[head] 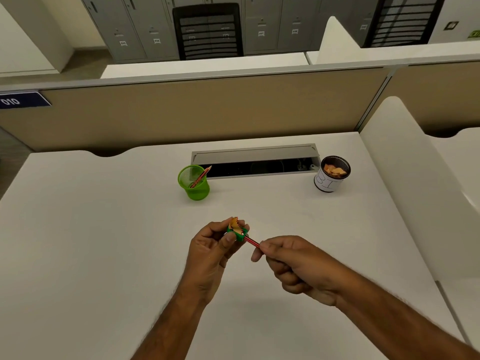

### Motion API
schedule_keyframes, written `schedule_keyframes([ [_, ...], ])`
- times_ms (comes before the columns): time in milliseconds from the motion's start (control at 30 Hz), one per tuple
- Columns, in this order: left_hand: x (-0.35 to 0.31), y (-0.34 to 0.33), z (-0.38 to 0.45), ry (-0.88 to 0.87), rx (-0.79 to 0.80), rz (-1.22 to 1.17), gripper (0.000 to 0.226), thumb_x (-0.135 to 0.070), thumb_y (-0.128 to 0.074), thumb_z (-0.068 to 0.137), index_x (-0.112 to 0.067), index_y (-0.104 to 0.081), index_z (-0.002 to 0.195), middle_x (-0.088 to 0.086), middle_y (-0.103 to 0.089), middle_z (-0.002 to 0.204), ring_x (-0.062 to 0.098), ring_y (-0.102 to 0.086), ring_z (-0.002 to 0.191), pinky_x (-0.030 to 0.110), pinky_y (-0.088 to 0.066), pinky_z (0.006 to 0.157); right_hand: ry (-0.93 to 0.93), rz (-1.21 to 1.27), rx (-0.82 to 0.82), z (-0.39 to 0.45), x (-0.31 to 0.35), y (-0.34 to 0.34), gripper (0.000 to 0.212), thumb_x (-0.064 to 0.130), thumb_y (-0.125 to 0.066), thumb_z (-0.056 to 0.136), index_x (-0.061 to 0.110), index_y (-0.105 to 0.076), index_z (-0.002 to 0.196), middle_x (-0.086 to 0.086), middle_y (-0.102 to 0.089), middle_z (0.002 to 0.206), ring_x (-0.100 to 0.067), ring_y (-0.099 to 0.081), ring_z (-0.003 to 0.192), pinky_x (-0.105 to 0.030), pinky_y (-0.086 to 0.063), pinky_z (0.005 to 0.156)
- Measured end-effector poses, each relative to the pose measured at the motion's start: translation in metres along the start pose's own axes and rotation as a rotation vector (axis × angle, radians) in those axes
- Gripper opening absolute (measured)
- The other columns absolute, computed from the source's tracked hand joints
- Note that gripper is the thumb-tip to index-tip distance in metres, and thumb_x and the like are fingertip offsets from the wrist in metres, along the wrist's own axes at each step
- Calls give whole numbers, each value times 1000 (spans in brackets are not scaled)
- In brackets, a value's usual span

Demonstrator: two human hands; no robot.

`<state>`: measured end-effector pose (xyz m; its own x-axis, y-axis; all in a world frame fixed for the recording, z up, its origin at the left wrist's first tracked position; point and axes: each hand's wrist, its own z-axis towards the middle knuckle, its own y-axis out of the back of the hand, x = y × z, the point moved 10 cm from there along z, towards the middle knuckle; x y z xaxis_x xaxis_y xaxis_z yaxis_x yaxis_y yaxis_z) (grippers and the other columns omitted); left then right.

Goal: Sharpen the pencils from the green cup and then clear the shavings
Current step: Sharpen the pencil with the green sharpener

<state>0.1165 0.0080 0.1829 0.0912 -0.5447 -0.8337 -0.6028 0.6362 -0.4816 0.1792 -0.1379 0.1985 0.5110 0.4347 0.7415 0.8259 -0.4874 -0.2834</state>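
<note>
White desk (104, 242) fills most of the view, backed by a tan partition (207, 113) with grey lockers (135, 27) and a black chair (207, 29) beyond it. Near the middle of the desk, the left hand (210, 253) pinches a small green sharpener (237, 233) between thumb and fingers, closed firmly around it. A curl of shavings (235, 222) sticks up out of the sharpener's top. The right hand (293, 263) is closed on the back end of a red pencil (251, 240), whose front end sits inside the sharpener (the tip itself is hidden). Both hands are held just above the desk, close together.

Farther back, a green cup (194, 183) of mesh stands upright just beside the open cable slot (255, 162), with one more red pencil (200, 176) leaning inside it. Well to the right, at the slot's other end, stands a dark cup with a white label (332, 175), and more shavings lie inside it.
</note>
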Motion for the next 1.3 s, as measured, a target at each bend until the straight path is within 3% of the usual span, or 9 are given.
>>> schedule_keyframes([
  [233, -3, -13, 5, 51, 109, -160, 53, -30, -101, 54, -15, -81, 101, 8, -79, 109, 25, -77, 105, 31, -63, 82, -114, 399, 127, -4, -8, -22, 24, 30, -57, 102, 12, -69, 92, 4, -21, 64, -5, -14, 41, -16, -16, 33],
  [500, 4, -11, 8, 113, 150, -229, 53, -23, -102, 50, -13, -81, 98, 7, -80, 103, 25, -78, 100, 30, -64, 78, -152, 579, 307, -1, -17, -41, 28, 33, -56, 102, 13, -64, 85, 6, -29, 57, -3, -27, 34, -15, -26, 30],
  [700, 16, -9, 7, 161, 150, -245, 56, -23, -105, 43, -13, -82, 93, 8, -80, 98, 26, -79, 94, 31, -65, 74, -101, 711, 424, 1, -29, -53, 26, 31, -82, 88, 10, -67, 89, 5, -37, 52, -3, -33, 30, -16, -31, 28],
  [867, 17, -5, 9, 154, 125, -212, 59, -25, -105, 42, -13, -83, 95, 8, -80, 101, 25, -79, 95, 30, -65, 75, -38, 396, 137, -1, -25, -32, 30, 39, -56, 105, 10, -67, 108, -1, -25, 64, -9, -16, 45, -19, -18, 38],
  [933, 16, -4, 10, 150, 122, -193, 59, -25, -105, 44, -13, -82, 97, 9, -80, 103, 25, -79, 97, 30, -64, 77, 34, 198, 20, 0, -16, -20, 27, 39, -59, 104, 13, -59, 109, -2, -30, 67, -12, -17, 50, -24, -19, 42],
  [1033, 14, -6, 10, 129, 125, -153, 59, -26, -104, 46, -13, -82, 99, 8, -80, 106, 25, -78, 101, 29, -63, 79, 239, -310, -271, -6, 7, 6, 21, 37, -69, 98, 21, -58, 92, 2, -48, 63, -12, -37, 49, -30, -35, 46],
  [1167, 12, -8, 9, 96, 114, -106, 58, -29, -104, 49, -14, -82, 101, 8, -80, 109, 25, -77, 104, 30, -63, 82, 519, -1070, -513, -26, 35, 9, 24, 52, -52, 103, 31, -56, 93, 10, -51, 62, -16, -52, 61, -23, -37, 53],
  [1233, 11, -9, 8, 91, 113, -100, 58, -30, -103, 50, -14, -82, 102, 9, -80, 110, 25, -77, 105, 30, -62, 83, 524, -999, -488, -23, 31, 10, 24, 50, -50, 104, 30, -58, 92, 9, -50, 61, -16, -48, 57, -27, -36, 53],
  [1300, 11, -10, 8, 98, 115, -94, 57, -31, -102, 51, -15, -82, 102, 8, -80, 109, 25, -77, 105, 30, -62, 83, 427, -647, -360, -11, 18, 14, 29, 42, -52, 106, 25, -63, 85, 6, -45, 59, -10, -35, 51, -30, -31, 52],
])
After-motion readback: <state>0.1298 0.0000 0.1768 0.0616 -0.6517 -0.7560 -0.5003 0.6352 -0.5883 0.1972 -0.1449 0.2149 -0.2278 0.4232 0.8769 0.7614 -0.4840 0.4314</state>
